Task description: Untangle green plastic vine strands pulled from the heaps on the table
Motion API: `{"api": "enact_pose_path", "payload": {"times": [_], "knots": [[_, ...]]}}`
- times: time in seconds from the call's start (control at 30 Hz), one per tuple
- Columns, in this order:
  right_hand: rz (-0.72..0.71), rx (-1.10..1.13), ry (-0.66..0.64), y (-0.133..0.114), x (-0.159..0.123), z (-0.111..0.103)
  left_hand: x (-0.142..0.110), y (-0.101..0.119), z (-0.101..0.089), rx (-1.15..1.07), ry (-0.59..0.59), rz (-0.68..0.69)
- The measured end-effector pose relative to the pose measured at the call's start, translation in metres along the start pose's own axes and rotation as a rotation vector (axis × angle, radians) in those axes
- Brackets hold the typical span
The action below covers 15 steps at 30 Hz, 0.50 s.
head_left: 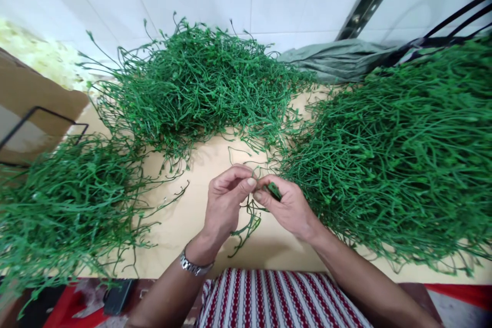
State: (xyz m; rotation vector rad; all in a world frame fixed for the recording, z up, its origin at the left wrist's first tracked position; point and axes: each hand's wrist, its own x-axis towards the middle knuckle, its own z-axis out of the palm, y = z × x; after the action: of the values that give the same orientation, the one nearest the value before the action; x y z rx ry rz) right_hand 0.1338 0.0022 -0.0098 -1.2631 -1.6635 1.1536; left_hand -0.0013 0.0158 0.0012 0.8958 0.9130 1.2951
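My left hand (226, 202) and my right hand (286, 207) meet above the tan table (192, 215), fingertips pinched together on thin green plastic stems (249, 218). The stems hang down between the two hands. My right hand also grips a small green bunch (274, 190) against its palm. A metal watch (194, 265) sits on my left wrist. Three big heaps of the same green stems surround the hands: one at the left (65, 200), one at the back (196, 82), one at the right (400, 148).
A brown cardboard box (26, 97) with a black wire frame stands at the far left. Grey-green cloth (338, 59) lies at the back by a white tiled wall. A red-and-white striped cloth (277, 297) covers my lap below the table edge.
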Motion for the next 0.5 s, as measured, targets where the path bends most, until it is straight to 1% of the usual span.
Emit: {"api": "enact_pose_path", "payload": {"times": [0.1, 0.13, 0.2, 0.27, 0.3, 0.37, 0.43, 0.5], "knots": [[-0.034, -0.011, -0.014, -0.001, 0.001, -0.001, -0.001, 0.001, 0.001, -0.123, -0.022, -0.097], [-0.061, -0.015, -0.032, -0.002, 0.001, -0.002, -0.001, 0.002, 0.001, -0.185, -0.042, -0.145], [-0.133, -0.025, -0.107, -0.003, 0.002, -0.005, 0.001, 0.005, 0.001, -0.300, -0.094, -0.222], [-0.188, -0.044, -0.170, -0.004, 0.002, -0.009, 0.003, 0.008, 0.000, -0.333, -0.103, -0.220], [-0.199, -0.057, -0.168, -0.004, 0.002, -0.012, 0.004, 0.009, -0.001, -0.298, -0.093, -0.192], [-0.216, -0.074, -0.105, -0.005, 0.003, -0.018, 0.005, 0.012, -0.002, -0.152, -0.070, -0.143], [-0.246, -0.062, -0.034, -0.007, 0.004, -0.023, 0.005, 0.013, -0.003, -0.008, -0.065, -0.135], [-0.251, -0.027, -0.013, -0.008, 0.004, -0.025, 0.004, 0.014, -0.002, 0.066, -0.059, -0.146]]}}
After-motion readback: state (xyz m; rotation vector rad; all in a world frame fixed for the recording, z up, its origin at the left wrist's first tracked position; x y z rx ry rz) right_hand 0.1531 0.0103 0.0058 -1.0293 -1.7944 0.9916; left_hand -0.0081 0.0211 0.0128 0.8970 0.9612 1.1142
